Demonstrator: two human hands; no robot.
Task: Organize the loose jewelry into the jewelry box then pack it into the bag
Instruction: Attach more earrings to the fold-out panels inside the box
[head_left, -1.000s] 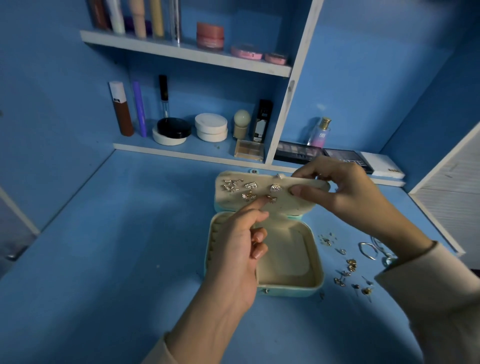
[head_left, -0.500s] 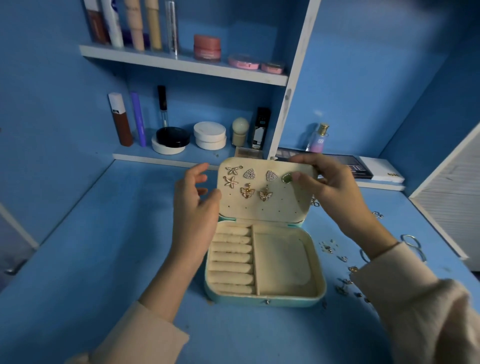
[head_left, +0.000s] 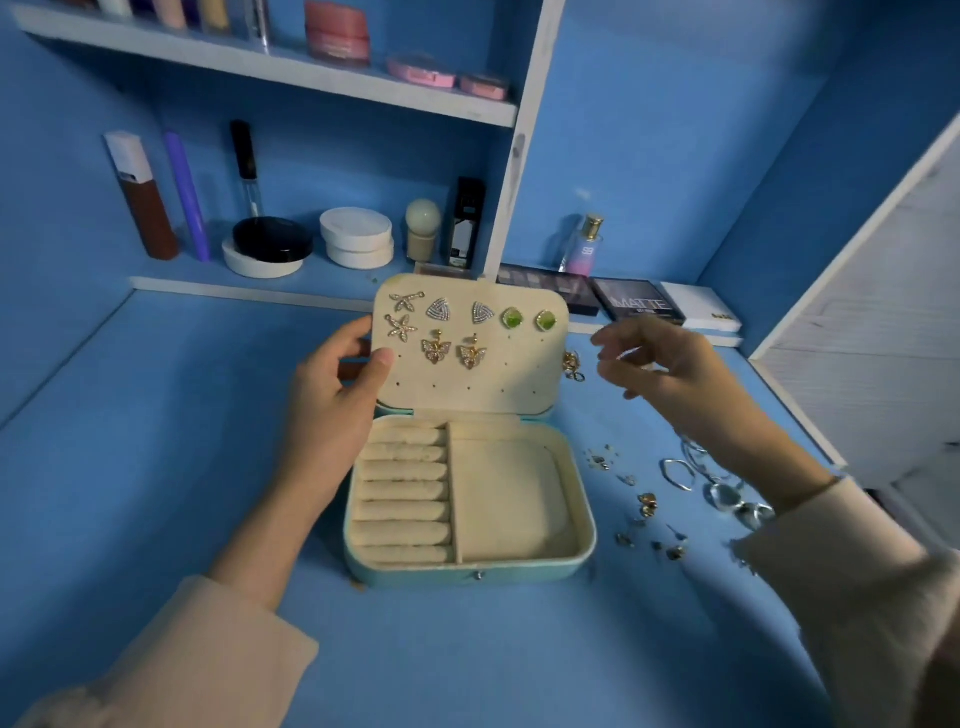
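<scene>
A pale teal jewelry box (head_left: 467, 574) lies open on the blue desk, cream inside, with ring rolls on the left and an empty tray on the right. Its upright lid (head_left: 498, 379) carries several pinned earrings, among them two green studs (head_left: 529, 318). My left hand (head_left: 332, 395) holds the lid's left edge, thumb on its face. My right hand (head_left: 670, 369) hovers to the right of the lid with fingers apart and nothing in it. Loose earrings (head_left: 647, 504) and silver rings (head_left: 675, 473) lie on the desk right of the box. A gold piece (head_left: 573, 364) sits behind the lid's right edge.
Shelves at the back hold cosmetics: a brown bottle (head_left: 143, 202), round compacts (head_left: 356, 236), a perfume bottle (head_left: 584, 247) and eyeshadow palettes (head_left: 636, 304). A white slatted panel (head_left: 872, 332) borders the desk on the right. No bag is in view.
The lid has been raised upright and my left hand has shifted to its left edge. My right hand has let go of the lid's top right corner and drawn away to the right.
</scene>
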